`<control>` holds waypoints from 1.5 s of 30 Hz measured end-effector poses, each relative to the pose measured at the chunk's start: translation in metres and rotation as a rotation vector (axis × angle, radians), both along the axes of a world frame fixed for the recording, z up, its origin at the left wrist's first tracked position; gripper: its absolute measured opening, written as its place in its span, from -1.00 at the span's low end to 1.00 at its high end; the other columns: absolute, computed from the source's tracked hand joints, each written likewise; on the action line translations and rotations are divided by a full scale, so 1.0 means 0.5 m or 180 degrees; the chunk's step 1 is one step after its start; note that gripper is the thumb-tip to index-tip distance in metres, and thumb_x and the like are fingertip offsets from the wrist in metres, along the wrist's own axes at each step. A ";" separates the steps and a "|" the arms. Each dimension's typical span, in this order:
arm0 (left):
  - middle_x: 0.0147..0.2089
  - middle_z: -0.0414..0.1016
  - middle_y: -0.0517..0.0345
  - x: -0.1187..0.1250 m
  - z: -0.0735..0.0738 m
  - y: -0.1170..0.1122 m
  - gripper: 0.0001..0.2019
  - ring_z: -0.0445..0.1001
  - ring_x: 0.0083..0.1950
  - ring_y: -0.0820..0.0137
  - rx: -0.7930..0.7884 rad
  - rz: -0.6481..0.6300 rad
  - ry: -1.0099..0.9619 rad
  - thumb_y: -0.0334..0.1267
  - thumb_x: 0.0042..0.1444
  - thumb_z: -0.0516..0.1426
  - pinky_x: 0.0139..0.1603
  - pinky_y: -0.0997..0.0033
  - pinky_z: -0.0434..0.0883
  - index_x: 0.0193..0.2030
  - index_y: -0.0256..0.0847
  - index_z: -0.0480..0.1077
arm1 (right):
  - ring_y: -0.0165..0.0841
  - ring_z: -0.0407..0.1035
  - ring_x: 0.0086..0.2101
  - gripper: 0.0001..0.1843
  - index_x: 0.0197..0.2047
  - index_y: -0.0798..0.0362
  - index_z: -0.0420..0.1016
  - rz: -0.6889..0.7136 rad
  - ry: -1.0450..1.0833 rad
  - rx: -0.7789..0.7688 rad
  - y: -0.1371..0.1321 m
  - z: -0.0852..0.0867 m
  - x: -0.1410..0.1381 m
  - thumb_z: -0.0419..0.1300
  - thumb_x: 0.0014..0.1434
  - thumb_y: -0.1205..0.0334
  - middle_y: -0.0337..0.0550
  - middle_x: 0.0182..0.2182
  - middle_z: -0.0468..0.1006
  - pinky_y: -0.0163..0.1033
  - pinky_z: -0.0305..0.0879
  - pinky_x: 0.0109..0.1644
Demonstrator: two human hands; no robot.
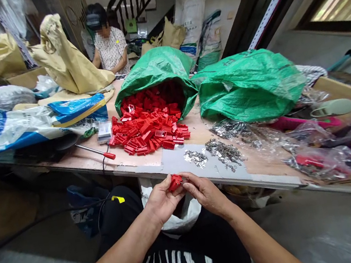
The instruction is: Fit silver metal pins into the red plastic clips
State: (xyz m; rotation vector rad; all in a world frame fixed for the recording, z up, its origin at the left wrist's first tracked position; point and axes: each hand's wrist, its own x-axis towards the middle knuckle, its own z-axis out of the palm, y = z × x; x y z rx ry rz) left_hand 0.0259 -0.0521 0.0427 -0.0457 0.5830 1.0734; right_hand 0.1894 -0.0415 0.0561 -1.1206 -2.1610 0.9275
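My left hand [164, 198] grips a small red plastic part [174, 182] between thumb and fingers, just off the table's front edge. My right hand [202, 190] meets it from the right, thumb and forefinger pinched together at the part's side. Whatever those fingertips hold is too small to make out. Beyond my hands, similar red parts [148, 129] spill from a green woven sack [157, 62] lying on its side. Small shiny metal pieces [196, 158] and a pile of darker metal pieces [224, 152] lie on a grey sheet [172, 161].
An open white sack [185, 217] hangs below my hands. A red-handled screwdriver-like tool [96, 151] lies on the left. Another green sack [248, 85] and clear plastic bags [325, 160] occupy the right. Across the table sits another person [111, 48].
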 end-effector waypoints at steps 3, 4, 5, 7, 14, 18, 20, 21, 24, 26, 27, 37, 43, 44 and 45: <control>-0.34 0.57 -0.04 0.001 0.002 -0.003 -0.75 0.58 -0.31 0.34 -0.0047 0.0038 0.0003 -0.31 0.28 -0.02 -0.06 0.24 0.49 -0.29 -0.41 0.41 | -0.30 0.44 -0.14 -0.64 0.14 -0.02 0.30 0.0036 -0.0054 -0.0008 0.001 -0.001 -0.002 -0.03 0.32 0.13 -0.11 -0.09 0.54 -0.27 0.30 -0.08; -0.33 0.57 -0.04 0.001 0.003 -0.004 -0.76 0.58 -0.31 0.34 -0.0042 0.0046 0.0003 -0.31 0.28 -0.02 -0.04 0.22 0.48 -0.29 -0.41 0.41 | -0.30 0.44 -0.13 -0.65 0.13 -0.02 0.30 0.0036 -0.0057 -0.0001 0.001 -0.003 -0.003 -0.03 0.32 0.13 -0.11 -0.08 0.54 -0.26 0.29 -0.07; -0.33 0.57 -0.04 0.002 0.004 -0.004 -0.76 0.58 -0.31 0.33 -0.0026 0.0062 0.0004 -0.31 0.28 -0.02 -0.02 0.20 0.48 -0.28 -0.41 0.41 | -0.30 0.43 -0.12 -0.65 0.12 -0.02 0.32 0.0018 -0.0053 0.0017 0.002 -0.005 -0.004 -0.03 0.32 0.14 -0.11 -0.07 0.53 -0.26 0.29 -0.06; -0.32 0.57 -0.03 0.002 0.004 -0.006 -0.78 0.58 -0.29 0.33 0.0015 0.0103 0.0019 -0.32 0.27 -0.02 0.04 0.15 0.44 -0.25 -0.40 0.40 | -0.29 0.43 -0.11 -0.67 0.10 -0.02 0.35 -0.0044 -0.0015 0.0059 0.003 -0.011 -0.006 -0.04 0.32 0.13 -0.10 -0.06 0.53 -0.25 0.28 -0.04; -0.30 0.55 0.00 -0.005 -0.040 -0.016 -0.87 0.57 -0.21 0.28 0.0445 -0.0219 0.0327 -0.29 0.13 0.17 0.10 0.11 0.36 -0.36 -0.30 0.34 | -0.39 0.34 -0.43 -0.60 -0.12 0.05 0.50 -0.0093 0.0402 -0.0391 0.009 -0.038 -0.005 -0.08 0.32 0.03 -0.21 -0.45 0.48 -0.34 0.25 -0.31; -0.29 0.51 0.09 -0.013 -0.091 -0.013 -0.75 0.53 -0.17 0.30 0.0698 -0.0517 0.1596 -0.17 0.00 0.26 0.05 0.14 0.33 -0.37 -0.22 0.28 | -0.46 0.14 -0.57 -0.57 -0.10 0.08 0.48 -0.0178 0.0531 -0.0771 0.010 -0.057 0.000 -0.08 0.31 -0.02 -0.31 -0.61 0.27 -0.37 0.09 -0.48; -0.13 0.49 0.04 -0.016 -0.113 -0.009 -0.70 0.47 -0.04 0.24 0.0703 -0.0698 0.2175 -0.12 -0.03 0.27 0.06 0.11 0.29 -0.21 -0.19 0.32 | -0.46 0.12 -0.58 -0.56 -0.04 0.09 0.45 -0.0308 0.0543 -0.0815 0.014 -0.061 0.004 -0.08 0.31 -0.02 -0.34 -0.64 0.21 -0.36 0.07 -0.49; -0.04 0.47 -0.01 -0.016 -0.122 -0.008 -0.64 0.43 0.04 0.20 0.0698 -0.0764 0.2312 -0.13 -0.06 0.28 0.07 0.07 0.26 -0.14 -0.17 0.33 | -0.45 0.14 -0.57 -0.57 -0.02 0.08 0.44 -0.0362 0.0499 -0.0784 0.018 -0.061 0.005 -0.08 0.31 -0.01 -0.34 -0.63 0.22 -0.36 0.08 -0.47; 0.15 0.36 -0.13 -0.017 -0.144 -0.006 -0.49 0.30 0.17 0.06 0.0686 -0.0873 0.2475 -0.18 -0.16 0.32 0.10 0.00 0.21 -0.02 -0.18 0.35 | -0.43 0.23 -0.52 -0.60 -0.01 0.05 0.43 -0.0493 0.0242 -0.0567 0.040 -0.054 0.007 -0.05 0.30 0.00 -0.31 -0.58 0.31 -0.34 0.15 -0.40; 0.18 0.33 -0.18 -0.020 -0.157 -0.006 -0.44 0.27 0.21 0.05 0.0721 -0.0865 0.2571 -0.20 -0.20 0.34 0.15 0.04 0.19 0.01 -0.22 0.35 | -0.41 0.27 -0.50 -0.62 -0.02 0.03 0.43 -0.0613 0.0024 -0.0324 0.065 -0.048 0.004 -0.02 0.27 0.00 -0.29 -0.54 0.38 -0.33 0.19 -0.37; 0.19 0.33 -0.19 -0.023 -0.165 -0.006 -0.42 0.25 0.22 0.06 0.0738 -0.0832 0.2627 -0.22 -0.21 0.34 0.19 0.09 0.17 0.02 -0.24 0.35 | -0.39 0.30 -0.48 -0.64 -0.01 0.02 0.42 -0.0675 -0.0102 -0.0173 0.080 -0.046 0.001 0.00 0.26 0.01 -0.27 -0.51 0.41 -0.31 0.21 -0.34; 0.19 0.35 -0.16 -0.059 -0.197 -0.004 -0.40 0.21 0.27 0.11 0.0514 -0.0360 0.2723 -0.32 -0.19 0.33 0.26 0.23 0.11 0.06 -0.27 0.33 | -0.18 0.38 -0.06 -0.59 0.14 0.00 0.33 -0.0997 -0.1929 0.0710 0.230 -0.036 -0.080 0.09 0.20 0.24 0.03 0.12 0.32 -0.15 0.30 -0.05; 0.03 0.46 -0.14 -0.049 -0.163 -0.017 -0.48 0.37 0.12 0.15 0.0469 -0.0431 0.2329 -0.34 -0.19 0.34 0.17 0.19 0.21 -0.02 -0.26 0.38 | -0.18 0.35 -0.02 -0.64 0.08 0.12 0.39 -0.1021 -0.1877 0.0786 0.253 -0.031 -0.084 0.06 0.24 0.24 0.06 0.03 0.44 -0.17 0.24 0.02; 0.01 0.47 -0.14 -0.049 -0.153 -0.018 -0.50 0.39 0.09 0.15 0.0457 -0.0484 0.2261 -0.32 -0.18 0.35 0.15 0.17 0.23 -0.03 -0.27 0.40 | -0.19 0.36 -0.04 -0.65 0.06 0.12 0.40 -0.1040 -0.1772 0.0812 0.248 -0.030 -0.077 0.05 0.24 0.23 0.05 -0.01 0.47 -0.17 0.24 0.01; -0.02 0.49 -0.14 -0.051 -0.143 -0.017 -0.52 0.42 0.05 0.15 0.0465 -0.0539 0.2194 -0.29 -0.17 0.35 0.12 0.16 0.26 -0.05 -0.27 0.41 | -0.21 0.39 -0.09 -0.67 0.04 0.10 0.42 -0.1054 -0.1618 0.0815 0.239 -0.028 -0.068 0.06 0.24 0.22 0.02 -0.05 0.50 -0.17 0.26 -0.01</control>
